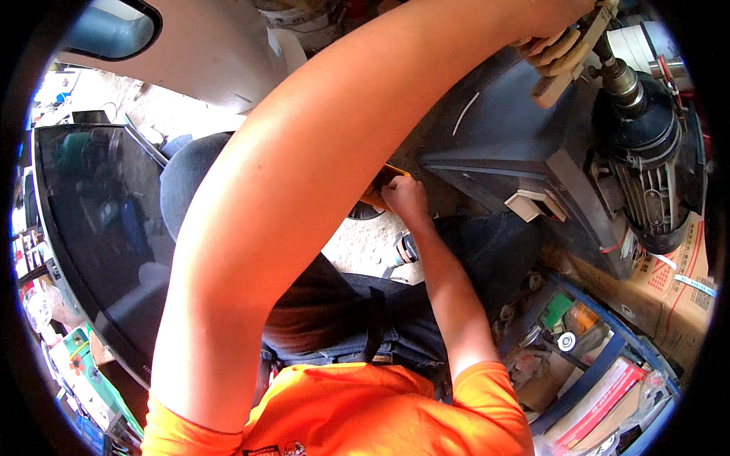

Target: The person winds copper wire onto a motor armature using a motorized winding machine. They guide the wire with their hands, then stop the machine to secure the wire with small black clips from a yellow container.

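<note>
My left arm reaches across the view to the upper right. There my left hand (544,47) has its fingers curled round a flat, pale wooden-looking bar (564,80), beside a black and silver power tool (646,144) with a chuck on top. Lower down, past my left forearm, my right hand (407,199) is closed at the edge of an orange-yellow item (395,170). Most of that item lies hidden behind my left arm, and its kind cannot be made out.
A dark metal cabinet (502,121) stands on the right, with a small cream frame (536,205) on its side. Below it are a cardboard box (669,292) and a blue crate (639,342) of parts. At left leans a large black panel (99,220); a pale car-like body panel (205,45) rises beyond.
</note>
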The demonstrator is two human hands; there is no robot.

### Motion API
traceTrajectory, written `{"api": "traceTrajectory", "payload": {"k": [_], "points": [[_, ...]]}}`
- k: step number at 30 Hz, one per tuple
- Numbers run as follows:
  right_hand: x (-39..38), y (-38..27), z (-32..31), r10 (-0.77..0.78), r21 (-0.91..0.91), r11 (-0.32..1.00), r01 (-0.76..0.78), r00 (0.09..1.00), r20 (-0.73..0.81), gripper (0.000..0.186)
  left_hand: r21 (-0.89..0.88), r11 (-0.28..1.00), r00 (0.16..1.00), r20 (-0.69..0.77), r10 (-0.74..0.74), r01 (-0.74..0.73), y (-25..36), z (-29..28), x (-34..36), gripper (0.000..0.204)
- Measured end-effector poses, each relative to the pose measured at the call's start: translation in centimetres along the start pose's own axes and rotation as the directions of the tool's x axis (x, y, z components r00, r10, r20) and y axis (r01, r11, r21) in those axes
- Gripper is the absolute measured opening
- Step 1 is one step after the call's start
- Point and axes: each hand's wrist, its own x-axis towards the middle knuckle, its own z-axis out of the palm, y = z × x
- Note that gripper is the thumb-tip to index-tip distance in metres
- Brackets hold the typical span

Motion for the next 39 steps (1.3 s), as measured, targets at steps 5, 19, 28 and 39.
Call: {"api": "traceTrajectory", "payload": {"k": [5,19,28,39], "points": [[0.5,0.7,0.2,0.059,0.023,0.998,-0.059,0.998,0.004,0.023,-0.257,0.742,0.754,-0.458,0.471,-0.619,-6.6,3.5,-0.4,0.029],[0.3,0.7,0.7,0.025,-0.081,0.996,-0.020,0.998,0.063,0.021,-0.315,0.692,0.746,-0.439,0.500,-0.649,-7.3,3.5,-0.2,0.028],[1.1,3.3,-0.6,0.169,0.509,0.830,-0.229,0.972,0.161,0.019,-0.160,0.940,0.945,-0.182,0.270,-0.300,-3.6,2.7,0.4,0.028],[-0.5,2.2,-2.7,0.119,0.799,0.505,-0.326,0.944,0.309,0.014,0.004,1.000,1.000,0.003,0.010,-0.010,0.1,0.0,-0.2,0.029]]}}
